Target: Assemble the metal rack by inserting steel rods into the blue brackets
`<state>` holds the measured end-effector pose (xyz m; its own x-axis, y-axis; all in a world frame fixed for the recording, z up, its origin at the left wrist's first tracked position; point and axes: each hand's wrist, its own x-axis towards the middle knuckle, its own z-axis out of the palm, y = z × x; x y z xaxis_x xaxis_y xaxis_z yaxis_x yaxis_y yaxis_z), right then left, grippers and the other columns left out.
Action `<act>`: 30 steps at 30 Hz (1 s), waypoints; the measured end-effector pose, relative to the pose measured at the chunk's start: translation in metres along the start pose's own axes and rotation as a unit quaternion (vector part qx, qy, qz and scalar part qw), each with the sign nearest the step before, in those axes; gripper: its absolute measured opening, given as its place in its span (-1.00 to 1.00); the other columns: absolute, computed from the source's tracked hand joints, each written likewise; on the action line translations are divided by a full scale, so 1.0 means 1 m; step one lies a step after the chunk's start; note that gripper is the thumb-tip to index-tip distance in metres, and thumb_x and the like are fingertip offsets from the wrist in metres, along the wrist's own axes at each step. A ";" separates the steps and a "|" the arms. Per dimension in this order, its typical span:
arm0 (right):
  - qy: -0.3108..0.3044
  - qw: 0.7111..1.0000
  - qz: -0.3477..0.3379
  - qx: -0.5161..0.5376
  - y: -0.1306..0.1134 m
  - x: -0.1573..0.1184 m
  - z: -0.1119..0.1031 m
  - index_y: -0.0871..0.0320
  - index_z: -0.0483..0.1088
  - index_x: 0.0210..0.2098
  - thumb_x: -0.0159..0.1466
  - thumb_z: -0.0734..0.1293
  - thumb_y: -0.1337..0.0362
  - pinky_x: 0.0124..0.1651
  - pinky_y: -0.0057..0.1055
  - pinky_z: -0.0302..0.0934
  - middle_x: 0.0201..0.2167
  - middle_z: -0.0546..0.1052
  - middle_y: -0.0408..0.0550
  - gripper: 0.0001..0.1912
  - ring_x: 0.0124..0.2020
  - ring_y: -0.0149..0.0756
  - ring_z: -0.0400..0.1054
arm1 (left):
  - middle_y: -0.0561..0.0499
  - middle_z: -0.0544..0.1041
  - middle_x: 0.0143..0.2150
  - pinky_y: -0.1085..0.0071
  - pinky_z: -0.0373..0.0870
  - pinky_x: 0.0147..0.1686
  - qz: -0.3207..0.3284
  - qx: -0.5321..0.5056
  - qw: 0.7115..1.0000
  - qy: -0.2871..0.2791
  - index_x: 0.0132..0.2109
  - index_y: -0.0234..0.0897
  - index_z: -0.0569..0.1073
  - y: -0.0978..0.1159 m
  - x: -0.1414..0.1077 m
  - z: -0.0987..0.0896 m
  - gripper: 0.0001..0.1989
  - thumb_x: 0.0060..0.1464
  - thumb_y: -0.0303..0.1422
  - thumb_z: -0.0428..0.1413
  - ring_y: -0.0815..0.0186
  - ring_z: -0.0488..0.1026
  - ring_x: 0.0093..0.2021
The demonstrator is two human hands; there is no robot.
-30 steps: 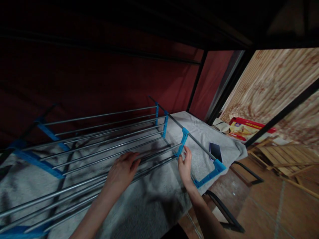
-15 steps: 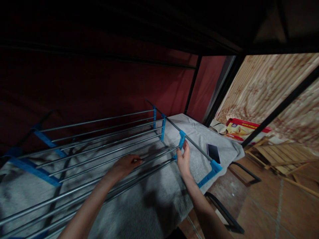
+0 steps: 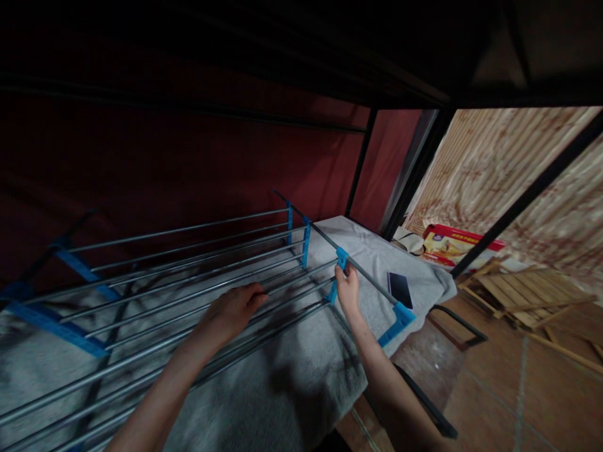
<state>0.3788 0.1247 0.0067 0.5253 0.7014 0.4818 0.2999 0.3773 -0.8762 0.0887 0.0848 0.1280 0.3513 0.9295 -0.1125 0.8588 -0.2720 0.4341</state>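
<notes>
A rack of grey metal rods [image 3: 202,286] with blue plastic brackets lies over a grey cloth [image 3: 301,351]. My left hand [image 3: 239,307] is closed round one of the rods near the middle of the rack; the fingertips are partly hidden. At the rack's right side my right hand [image 3: 347,285] grips a blue bracket [image 3: 342,256], close beneath the long side bar [image 3: 372,279]. Another blue bracket [image 3: 397,324] sits at the near end of that bar.
A dark phone [image 3: 400,290] lies on the cloth right of the rack. Black frame posts [image 3: 414,172] rise behind it. Beyond are a red and yellow box [image 3: 452,242] and a folded wooden item [image 3: 532,292] on the tiled floor. A dark red curtain hangs behind.
My left hand has closed on a rod and lifted it slightly. The rod's right end now sits higher, at the bracket, where my right hand has moved up a little.
</notes>
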 end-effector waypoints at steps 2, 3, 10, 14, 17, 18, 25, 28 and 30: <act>-0.009 1.000 0.003 0.012 -0.003 0.006 -0.001 0.15 0.50 -0.04 0.32 0.28 0.03 0.20 -0.11 0.26 -0.13 0.60 0.02 -0.62 0.02 -0.08 0.43 | -0.10 0.62 -0.18 0.29 0.26 -0.20 -0.001 -0.006 1.000 -0.003 -0.16 -0.17 0.47 -0.001 0.000 0.001 -0.63 0.26 -0.09 -0.14 0.10 0.54 -0.14; -0.015 1.000 0.005 0.013 -0.004 0.008 -0.002 0.14 0.50 -0.06 0.32 0.28 0.03 0.18 -0.12 0.27 -0.15 0.61 0.00 -0.64 0.00 -0.08 0.43 | -0.10 0.63 -0.16 0.28 0.28 -0.19 0.002 -0.013 1.000 -0.002 -0.14 -0.17 0.48 -0.002 0.001 0.001 -0.62 0.26 -0.09 -0.15 0.09 0.54 -0.12; -0.028 0.999 0.020 -0.003 -0.007 0.013 -0.006 0.11 0.51 -0.13 0.31 0.30 0.02 0.13 -0.12 0.31 -0.22 0.60 -0.03 -0.68 0.02 -0.05 0.43 | -0.06 0.65 -0.07 0.26 0.37 -0.08 0.036 -0.058 0.998 -0.013 -0.03 -0.15 0.52 0.007 0.004 -0.002 -0.57 0.22 0.00 -0.05 0.08 0.56 -0.04; -0.031 0.999 0.017 0.000 -0.008 0.012 -0.006 0.12 0.51 -0.11 0.32 0.30 0.01 0.13 -0.11 0.32 -0.22 0.61 -0.02 -0.65 0.02 -0.04 0.43 | -0.04 0.63 -0.23 0.30 0.38 -0.18 0.051 -0.068 0.996 -0.021 -0.15 -0.18 0.54 0.037 0.022 -0.001 -0.65 0.24 -0.08 -0.03 0.11 0.56 -0.14; -0.037 0.999 0.003 0.002 -0.009 0.011 -0.005 0.12 0.51 -0.09 0.34 0.29 -0.01 0.12 -0.13 0.33 -0.23 0.61 -0.02 -0.64 -0.02 -0.06 0.44 | -0.05 0.65 -0.17 0.32 0.42 -0.10 0.079 -0.089 0.993 -0.016 -0.07 -0.21 0.55 0.063 0.047 0.011 -0.68 0.26 -0.17 -0.01 0.13 0.56 -0.07; -0.039 0.999 -0.002 0.000 -0.009 0.011 -0.005 0.12 0.50 -0.09 0.34 0.29 -0.01 0.12 -0.13 0.32 -0.24 0.61 -0.03 -0.64 -0.04 -0.07 0.45 | -0.07 0.65 -0.12 0.32 0.42 -0.05 0.085 -0.084 0.993 -0.009 -0.04 -0.23 0.55 0.072 0.056 0.016 -0.69 0.26 -0.21 0.00 0.14 0.56 -0.02; -0.039 0.999 -0.005 -0.030 0.002 0.013 -0.006 0.08 0.51 -0.19 0.33 0.27 -0.01 0.17 -0.07 0.31 -0.27 0.61 -0.02 -0.67 -0.02 -0.02 0.46 | -0.13 0.58 0.17 0.41 0.34 0.14 0.096 -0.063 0.993 0.021 0.11 -0.28 0.52 0.133 0.109 0.048 -0.66 0.28 -0.33 0.02 0.23 0.48 0.18; -0.043 0.999 -0.004 -0.032 0.007 0.014 -0.007 0.09 0.51 -0.18 0.32 0.26 0.02 0.17 -0.04 0.31 -0.23 0.61 0.01 -0.69 -0.03 -0.01 0.47 | -0.12 0.61 0.14 0.42 0.35 0.11 0.081 -0.056 0.995 0.028 0.05 -0.26 0.56 0.146 0.121 0.054 -0.70 0.25 -0.33 0.05 0.23 0.49 0.16; -0.048 0.998 -0.009 -0.030 0.010 0.015 -0.007 0.09 0.51 -0.18 0.33 0.26 0.03 0.17 -0.05 0.31 -0.23 0.61 0.00 -0.69 -0.04 -0.02 0.47 | -0.12 0.61 0.13 0.39 0.37 0.08 0.062 -0.048 0.996 0.037 0.03 -0.23 0.57 0.149 0.125 0.057 -0.71 0.24 -0.28 0.09 0.20 0.50 0.16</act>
<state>0.3952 0.1346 0.0053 0.4422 0.7507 0.4909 0.3571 0.3548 -0.8641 0.2818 0.1467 0.1279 0.4206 0.9072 0.0115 0.7696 -0.3634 0.5250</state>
